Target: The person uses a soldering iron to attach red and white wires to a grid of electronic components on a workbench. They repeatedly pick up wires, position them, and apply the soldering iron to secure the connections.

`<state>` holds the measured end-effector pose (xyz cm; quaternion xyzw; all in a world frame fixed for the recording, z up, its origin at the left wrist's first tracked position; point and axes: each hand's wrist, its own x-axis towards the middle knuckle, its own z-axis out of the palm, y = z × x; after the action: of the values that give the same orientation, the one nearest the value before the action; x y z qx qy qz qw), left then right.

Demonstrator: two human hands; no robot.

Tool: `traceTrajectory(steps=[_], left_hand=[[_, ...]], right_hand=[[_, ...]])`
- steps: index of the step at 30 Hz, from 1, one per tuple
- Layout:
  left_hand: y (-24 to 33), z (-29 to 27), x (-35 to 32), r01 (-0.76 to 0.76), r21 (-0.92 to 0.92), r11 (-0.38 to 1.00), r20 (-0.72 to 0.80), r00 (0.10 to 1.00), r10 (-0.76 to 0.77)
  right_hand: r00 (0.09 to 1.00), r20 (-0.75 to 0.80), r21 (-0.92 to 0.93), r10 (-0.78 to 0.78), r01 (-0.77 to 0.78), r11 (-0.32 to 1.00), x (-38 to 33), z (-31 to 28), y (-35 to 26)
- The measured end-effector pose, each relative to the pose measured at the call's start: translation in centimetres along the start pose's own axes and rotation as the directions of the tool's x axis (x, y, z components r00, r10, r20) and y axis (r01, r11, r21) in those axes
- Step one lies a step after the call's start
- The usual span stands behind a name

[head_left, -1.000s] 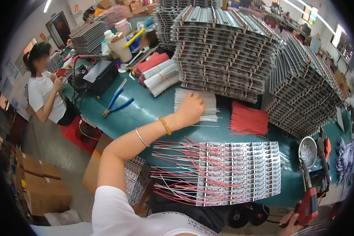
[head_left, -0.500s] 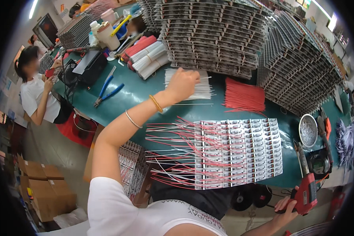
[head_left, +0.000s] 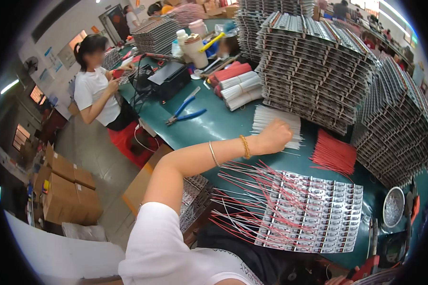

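Note:
My left hand (head_left: 273, 137) is closed over a bundle of white wires (head_left: 276, 118) on the green table. Its fingers curl inward, and whatever they pinch is hidden. Nearer to me lies a panel of small circuit boards (head_left: 314, 209), with red and white wires (head_left: 238, 202) fanning off its left side. Low at the right edge, my right hand (head_left: 341, 280) is mostly cut off by the frame. It grips a red, pistol-shaped soldering gun (head_left: 367, 270). A bundle of red wires (head_left: 334, 152) lies right of the white ones.
Tall stacks of board panels (head_left: 314, 71) (head_left: 394, 123) stand along the back and right. Blue-handled pliers (head_left: 185, 114), wrapped wire bundles (head_left: 242, 90) and a black box (head_left: 169, 80) are at left. A metal bowl (head_left: 393, 207) stands right. Another person (head_left: 100, 95) sits at far left.
The view has swung left, so the table appears shifted right and lower. My left hand stays over the white wires, its fingers now curled tighter. My right hand and the soldering gun have slipped mostly out of frame.

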<state>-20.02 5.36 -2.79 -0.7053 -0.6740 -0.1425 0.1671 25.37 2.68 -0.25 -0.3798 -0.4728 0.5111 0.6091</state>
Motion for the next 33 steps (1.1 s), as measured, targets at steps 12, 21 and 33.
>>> traceTrajectory(steps=[12,21,33], left_hand=[[0.0,-5.7,3.4,0.035,0.024,0.999,0.054,0.998,-0.036],[4.7,-4.2,2.9,-0.315,-0.047,0.948,0.216,0.923,0.318],[7.5,-5.1,1.3,0.23,-0.622,0.748,0.207,0.97,-0.127]], right_hand=[[0.998,-0.064,0.015,0.007,-0.006,1.0,-1.0,-1.1,0.0],[0.994,0.066,-0.013,-0.086,0.087,0.996,-0.6,-0.9,0.6],[0.947,-0.311,-0.472,-0.08,-0.081,0.878,9.9,-0.4,0.0]])
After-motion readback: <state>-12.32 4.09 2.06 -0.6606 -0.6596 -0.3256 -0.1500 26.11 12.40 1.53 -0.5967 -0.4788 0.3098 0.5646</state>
